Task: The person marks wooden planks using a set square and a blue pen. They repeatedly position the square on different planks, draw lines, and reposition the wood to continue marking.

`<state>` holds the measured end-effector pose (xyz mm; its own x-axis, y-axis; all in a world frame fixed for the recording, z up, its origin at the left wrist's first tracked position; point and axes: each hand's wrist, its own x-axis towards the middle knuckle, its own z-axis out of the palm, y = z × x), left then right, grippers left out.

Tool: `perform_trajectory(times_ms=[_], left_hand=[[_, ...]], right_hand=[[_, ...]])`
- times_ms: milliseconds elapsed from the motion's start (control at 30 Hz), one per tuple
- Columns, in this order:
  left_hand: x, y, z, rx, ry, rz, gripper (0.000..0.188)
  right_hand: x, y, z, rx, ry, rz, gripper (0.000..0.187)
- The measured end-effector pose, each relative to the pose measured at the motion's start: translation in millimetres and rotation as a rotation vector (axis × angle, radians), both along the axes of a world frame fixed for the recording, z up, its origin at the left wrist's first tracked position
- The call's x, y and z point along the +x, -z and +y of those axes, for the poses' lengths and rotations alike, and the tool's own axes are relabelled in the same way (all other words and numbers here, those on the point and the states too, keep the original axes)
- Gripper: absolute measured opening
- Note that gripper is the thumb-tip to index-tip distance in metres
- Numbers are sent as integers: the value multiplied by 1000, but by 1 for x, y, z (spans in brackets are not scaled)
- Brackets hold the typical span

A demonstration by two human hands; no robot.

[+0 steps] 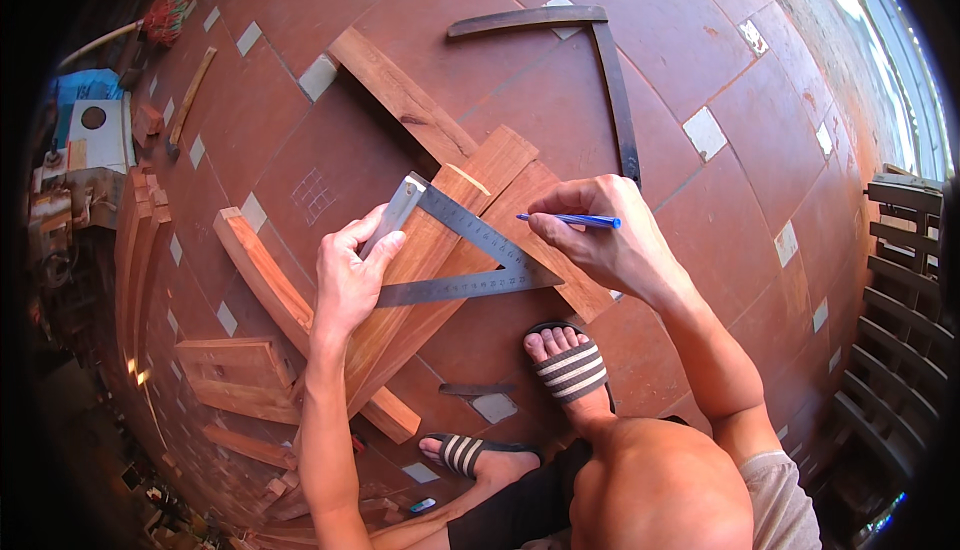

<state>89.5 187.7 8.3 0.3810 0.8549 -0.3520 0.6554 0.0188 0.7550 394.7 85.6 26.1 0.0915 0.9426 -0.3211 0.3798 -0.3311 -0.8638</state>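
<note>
1. In our left hand [348,275] we have the thick handle of a metal triangle [470,225], thumb and fingers closed around it.
2. We lay that triangle across two long reddish boards [430,255], which sit side by side on a slant in front of us; its two marked arms meet at the right, beyond the boards' edge.
3. Our right hand [620,245] pinches a blue pen [595,221] between thumb and fingers, the tip aimed left, near the triangle's upper arm. We cannot tell whether the tip touches wood.
4. Beneath the boards we see two crosspieces: the far one [405,100] and the near one [265,255], both running from upper left to lower right.
5. On the tiled floor [720,240] ahead of us lies a dark L-shaped square [615,90], well apart from the triangle.
6. Close to our striped sandals [573,370] we find a thin dark strip [477,388].
7. To our left rests more cut timber [235,380]; at our far right stands a dark slatted piece [895,340].
</note>
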Motion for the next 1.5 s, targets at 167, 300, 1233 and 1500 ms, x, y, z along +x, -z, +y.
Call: perform_trajectory(times_ms=[167, 300, 1233, 1500], left_hand=[[-4, 3, -1, 3, -8, -9, 46], [-1, 2, -1, 2, -8, 5, 47], [1, 0, 1, 19, 4, 41, 46], [-1, 4, 1, 12, -10, 8, 46]], right_hand=[[-7, -10, 17, 34, 9, 69, 26], [-21, -1, 45, 143, 4, 102, 23], [-40, 4, 60, 236, -132, 5, 21], [-10, -9, 15, 142, -184, -87, 19]])
